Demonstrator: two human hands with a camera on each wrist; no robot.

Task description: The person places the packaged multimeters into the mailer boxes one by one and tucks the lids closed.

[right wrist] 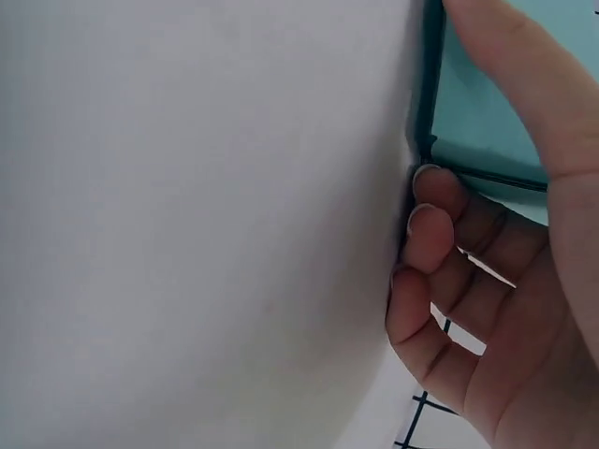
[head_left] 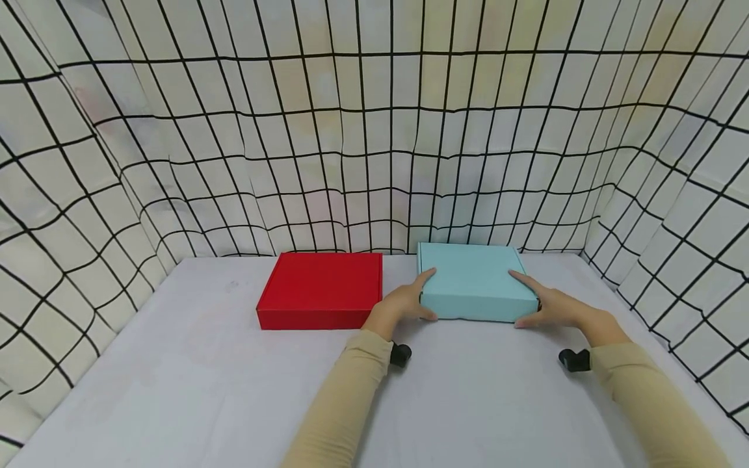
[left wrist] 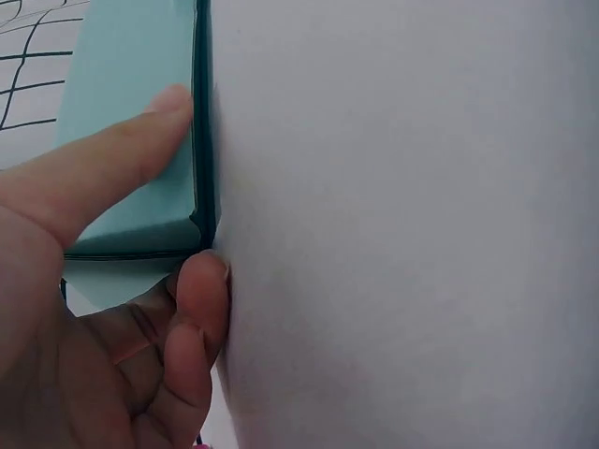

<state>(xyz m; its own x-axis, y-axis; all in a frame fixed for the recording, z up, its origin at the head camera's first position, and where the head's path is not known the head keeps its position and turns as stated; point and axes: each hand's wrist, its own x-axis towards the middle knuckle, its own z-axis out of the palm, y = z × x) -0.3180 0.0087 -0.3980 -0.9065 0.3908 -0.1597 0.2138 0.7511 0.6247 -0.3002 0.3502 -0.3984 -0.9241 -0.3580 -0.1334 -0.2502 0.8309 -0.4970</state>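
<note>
A light blue cardboard box [head_left: 471, 273] lies flat and closed on the white tabletop, near its back edge. My left hand [head_left: 402, 303] grips the box at its left side. In the left wrist view its thumb [left wrist: 140, 140] lies against the blue surface, and the curled fingers meet the table by the box's corner. At the right side my right hand [head_left: 557, 308] holds the box the same way, its fingertips [right wrist: 432, 238] bent at the lower corner. Whether any fingertips reach under the box I cannot tell.
A closed red box [head_left: 322, 283] lies just left of the blue one, close to my left wrist. White cloth walls with a black grid [head_left: 374, 130] surround the white table [head_left: 193, 390] at the back and sides. Small black devices [head_left: 400, 355] sit at both wrists.
</note>
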